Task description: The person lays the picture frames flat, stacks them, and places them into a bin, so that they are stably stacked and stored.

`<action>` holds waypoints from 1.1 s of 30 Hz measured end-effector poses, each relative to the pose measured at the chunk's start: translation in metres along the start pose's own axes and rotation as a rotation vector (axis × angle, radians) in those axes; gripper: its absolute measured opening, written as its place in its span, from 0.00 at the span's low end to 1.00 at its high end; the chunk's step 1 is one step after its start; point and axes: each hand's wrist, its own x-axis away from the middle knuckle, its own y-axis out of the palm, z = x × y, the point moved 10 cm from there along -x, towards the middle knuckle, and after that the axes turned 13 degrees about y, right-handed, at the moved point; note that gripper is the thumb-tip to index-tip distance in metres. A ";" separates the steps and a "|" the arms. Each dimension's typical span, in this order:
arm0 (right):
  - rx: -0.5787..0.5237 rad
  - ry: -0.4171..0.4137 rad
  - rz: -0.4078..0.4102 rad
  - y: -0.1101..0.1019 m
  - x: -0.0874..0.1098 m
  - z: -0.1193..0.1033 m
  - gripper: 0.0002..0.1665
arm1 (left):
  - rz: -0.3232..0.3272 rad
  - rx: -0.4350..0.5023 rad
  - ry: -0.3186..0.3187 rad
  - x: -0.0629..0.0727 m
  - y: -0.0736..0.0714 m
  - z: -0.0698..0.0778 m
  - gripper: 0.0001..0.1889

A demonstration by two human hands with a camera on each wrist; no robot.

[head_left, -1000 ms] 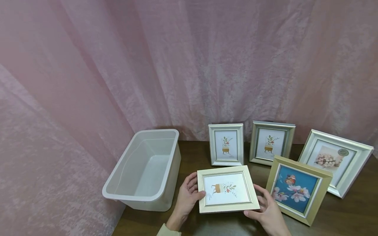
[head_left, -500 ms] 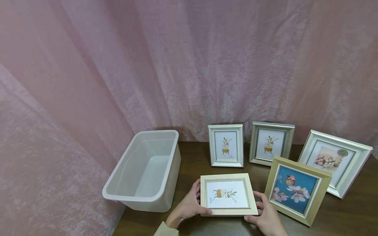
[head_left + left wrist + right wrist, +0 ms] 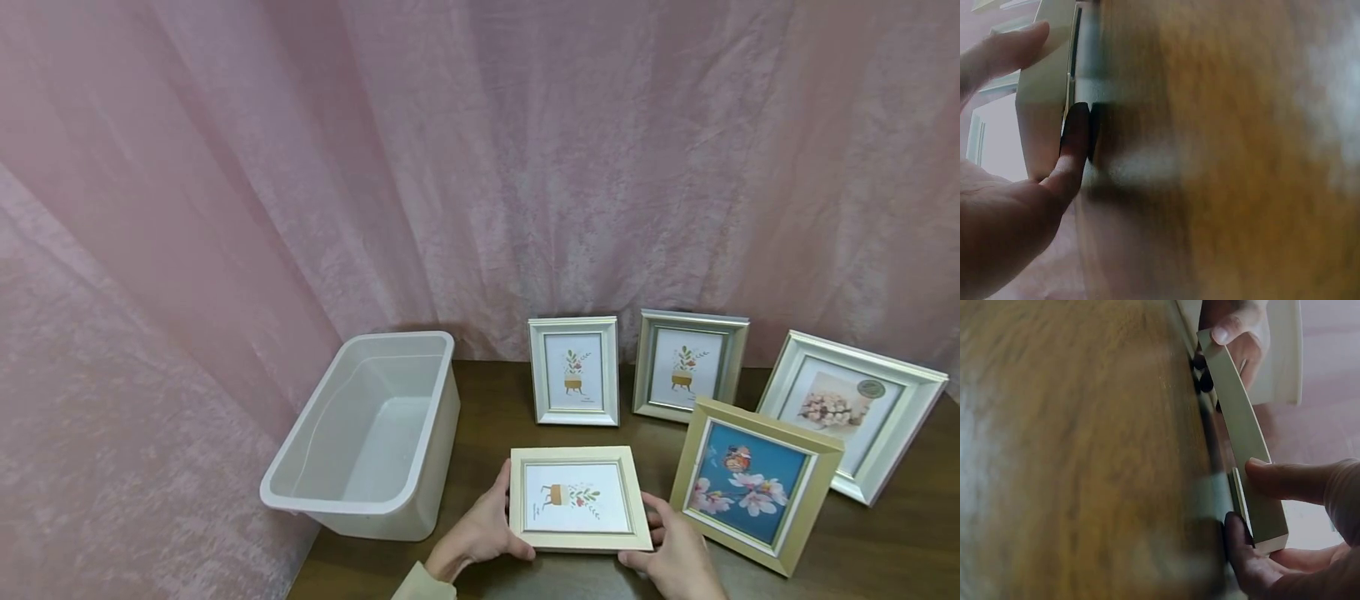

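Note:
A cream picture frame (image 3: 581,537) with a potted-plant print lies face up, low over the brown table, its picture turned sideways. My left hand (image 3: 483,525) grips its left end, thumb along the near edge. At the opposite end my right hand (image 3: 675,546) holds it, thumb also at the near edge. In the left wrist view, a fingertip of the left hand (image 3: 1016,206) reaches beneath the frame (image 3: 1044,106). The right wrist view has the frame (image 3: 1241,419) edge-on, pinched between thumb and a finger underneath by the right hand (image 3: 1310,550).
A white plastic tub (image 3: 431,467) stands at the left. Behind the held frame are a small white frame (image 3: 536,371) and a silver-gold frame (image 3: 641,367), both upright. On the right, a gold frame (image 3: 806,508) with a bird picture overlaps a larger white frame (image 3: 900,442).
The cream frame has come down toward the table and slightly nearer to me, its tilt levelling out. My left thumb has shifted from its face to the near edge.

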 end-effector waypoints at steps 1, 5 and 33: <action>0.019 -0.001 0.012 -0.001 0.000 -0.001 0.58 | 0.004 -0.021 0.002 0.000 -0.001 0.001 0.78; 0.084 -0.014 0.044 -0.001 0.000 -0.003 0.57 | 0.016 -0.108 -0.003 -0.002 -0.003 0.003 0.76; 0.217 -0.076 0.106 0.004 0.001 -0.013 0.51 | -0.035 -0.302 -0.020 -0.003 -0.004 0.000 0.71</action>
